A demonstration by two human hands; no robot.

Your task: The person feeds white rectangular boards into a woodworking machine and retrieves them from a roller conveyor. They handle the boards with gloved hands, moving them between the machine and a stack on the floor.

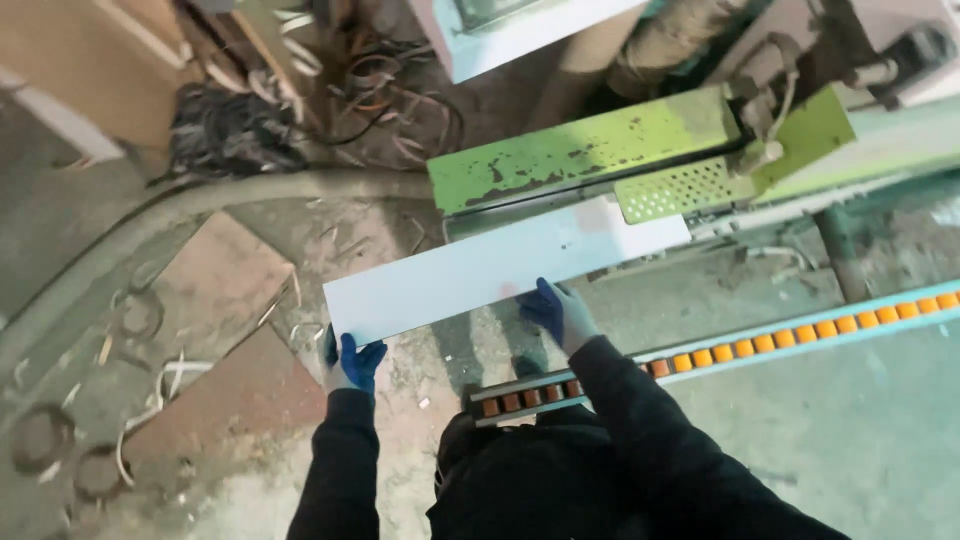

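The long white rectangular panel (500, 265) is gripped by the left hand (352, 362) and right hand (556, 312), fingers closed on its edge; feeding into the green metal machine (590, 150) is judged under way, requiring level alignment.

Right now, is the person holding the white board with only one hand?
No, both gloved hands grip the long white board: the left hand at its near end and the right hand along its edge.
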